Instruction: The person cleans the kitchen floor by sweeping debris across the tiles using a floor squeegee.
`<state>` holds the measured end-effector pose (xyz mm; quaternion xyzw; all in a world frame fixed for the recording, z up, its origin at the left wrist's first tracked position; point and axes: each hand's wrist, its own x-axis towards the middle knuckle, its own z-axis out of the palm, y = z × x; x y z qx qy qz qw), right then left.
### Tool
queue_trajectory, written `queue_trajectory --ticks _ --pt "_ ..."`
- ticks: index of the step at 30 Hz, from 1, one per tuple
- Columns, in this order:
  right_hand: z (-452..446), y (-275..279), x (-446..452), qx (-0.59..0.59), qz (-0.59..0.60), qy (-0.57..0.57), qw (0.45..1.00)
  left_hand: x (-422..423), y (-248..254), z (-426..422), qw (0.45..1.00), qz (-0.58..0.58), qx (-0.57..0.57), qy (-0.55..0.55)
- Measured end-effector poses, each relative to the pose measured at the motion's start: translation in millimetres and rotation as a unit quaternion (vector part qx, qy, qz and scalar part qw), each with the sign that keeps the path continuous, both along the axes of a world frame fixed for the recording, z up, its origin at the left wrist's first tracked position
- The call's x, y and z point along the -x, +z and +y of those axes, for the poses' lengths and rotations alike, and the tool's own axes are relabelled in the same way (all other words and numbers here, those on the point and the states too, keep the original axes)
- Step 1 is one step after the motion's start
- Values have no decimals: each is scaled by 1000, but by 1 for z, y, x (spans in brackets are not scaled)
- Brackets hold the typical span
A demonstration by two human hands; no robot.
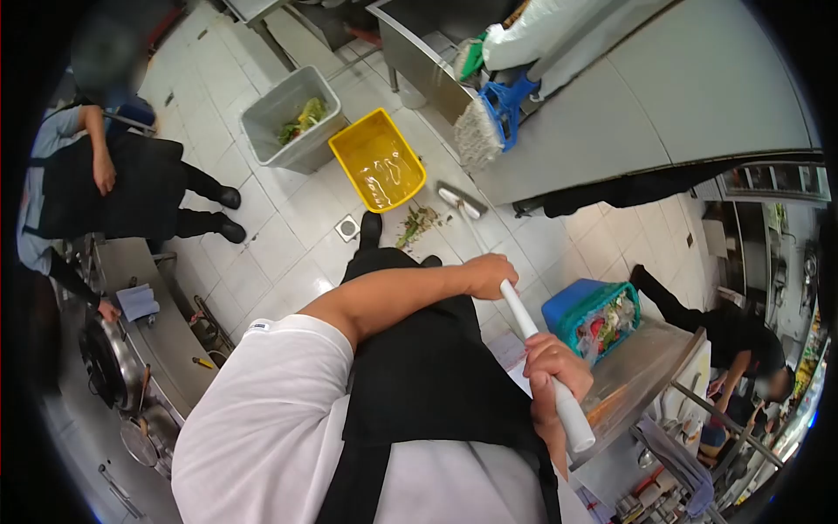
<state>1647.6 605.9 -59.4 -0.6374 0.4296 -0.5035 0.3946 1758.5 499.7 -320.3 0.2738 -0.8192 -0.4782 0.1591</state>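
Both of my hands are wrapped round the white handle [521,313] of a broom, which slants from beside my right hip down to the floor. My left hand [491,277] reaches across my body and grips lower on the shaft. Closer to the top end, my right hand [559,371] is closed round it. The grey and white broom head [462,200] rests on the tiles, just right of a small pile of vegetable scraps [418,225]. A yellow bin [377,162] with a shiny inside stands directly beyond the scraps.
A grey bin [292,122] holds leafy waste. A mop [489,127] leans by the steel unit. On the right are a blue bin [567,301] full of rubbish and a steel table [642,371]. A co-worker in an apron [113,183] stands left; another bends at right.
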Motion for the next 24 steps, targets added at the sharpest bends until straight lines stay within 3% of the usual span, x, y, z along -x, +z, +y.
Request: queue_trajectory --ticks 7,10,12,14,17,19,24 --pt "-8 26 -21 -10 -15 29 999 -38 20 10 999 -12 -36 -38" --pt "-27 29 -40 -22 -49 73 996 -90 40 -3 1000 -16 17 3" --pt "-44 15 -52 -12 -94 45 994 -125 42 -2 991 -117 -31 59" --pt "-63 12 -73 -36 -122 21 992 -164 34 4 988 -109 -38 106" --pt "-80 -6 -108 -16 21 53 998 -208 42 12 973 -131 -91 164" --pt "-78 -14 -139 -9 70 63 996 -226 22 18 973 -126 -91 171" --pt "-70 -24 -170 -74 44 14 996 -265 18 19 981 -115 -61 141"
